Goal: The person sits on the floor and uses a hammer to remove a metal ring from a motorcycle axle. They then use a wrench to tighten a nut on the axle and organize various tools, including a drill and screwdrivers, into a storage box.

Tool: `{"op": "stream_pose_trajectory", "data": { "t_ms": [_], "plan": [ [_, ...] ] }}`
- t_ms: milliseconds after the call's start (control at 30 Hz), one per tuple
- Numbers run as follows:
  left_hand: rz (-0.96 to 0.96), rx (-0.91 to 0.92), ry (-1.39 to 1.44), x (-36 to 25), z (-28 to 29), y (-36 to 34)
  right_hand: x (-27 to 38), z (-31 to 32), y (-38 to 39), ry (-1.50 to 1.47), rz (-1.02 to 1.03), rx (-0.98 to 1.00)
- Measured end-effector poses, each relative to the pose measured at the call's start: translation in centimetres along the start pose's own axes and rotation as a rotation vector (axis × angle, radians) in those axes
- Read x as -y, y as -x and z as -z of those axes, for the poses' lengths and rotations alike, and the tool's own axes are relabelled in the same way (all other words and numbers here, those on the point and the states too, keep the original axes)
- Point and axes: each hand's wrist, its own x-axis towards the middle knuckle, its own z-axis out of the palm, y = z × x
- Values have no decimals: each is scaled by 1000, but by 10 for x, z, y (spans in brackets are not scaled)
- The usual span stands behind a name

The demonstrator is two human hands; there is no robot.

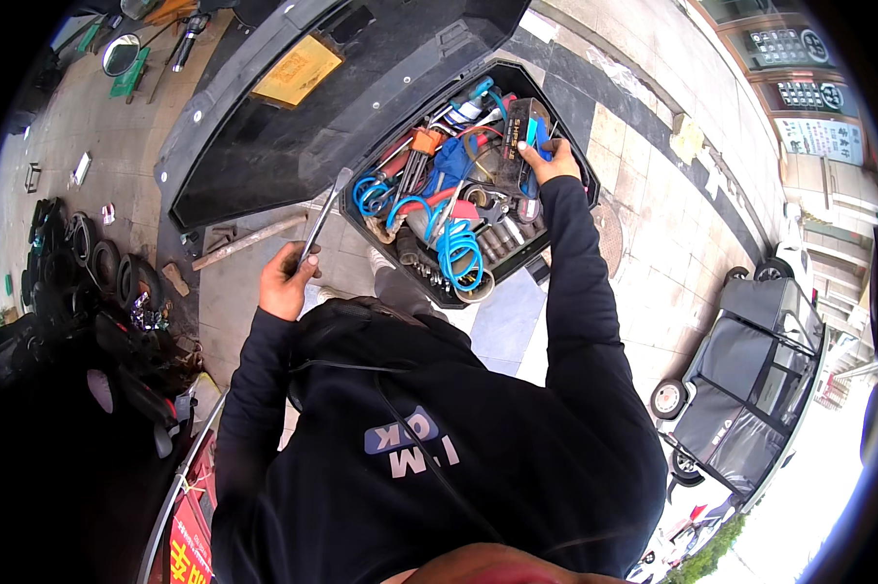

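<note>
My left hand [287, 280] is closed around the lower end of a metal tire lever [324, 220]. The lever slants up, its flattened tip beside the left edge of a black toolbox [376, 238]. Inside that box, at its right side, my right hand [553, 164] grips a small dark box [518, 132] with a blue part between thumb and fingers. Blue coiled hose [460, 255] spills over the near corner. Near the middle lie a blue cloth [448, 164] and an orange-handled tool [426, 142]. Several metal sockets [502, 239] fill the near right part.
The large black lid [346, 107] lies tipped back to the left. A wooden stick [249, 242] rests on the paving beyond my left hand. Several tyres [103, 265] stand at the far left. A grey covered vehicle [750, 360] is parked at the right.
</note>
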Motion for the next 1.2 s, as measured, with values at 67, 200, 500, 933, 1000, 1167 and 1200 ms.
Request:
{"op": "stream_pose_trajectory", "data": {
  "t_ms": [67, 200, 500, 933, 1000, 1167, 1200],
  "plan": [
    [-5, 8, 0, -12, -15, -12, 19, -19, 14, 100, 34, -122],
    [-64, 122, -61, -15, -29, -30, 38, -30, 21, 156, 21, -220],
    [-26, 132, -22, -6, -32, -22, 13, 30, 156, 169, 219, -376],
    [-11, 200, -39, 2, -3, -7, -39, -41, 239, 206, -189, -335],
    [4, 191, -21, 2, 3, 1, -38, -40, 250, 262, -240, -292],
    [13, 233, 21, 20, 16, 1, -30, -58, 202, 330, -301, -313],
    [10, 233, 34, 21, 17, 3, -28, -61, 198, 343, -304, -350]
  ]
}}
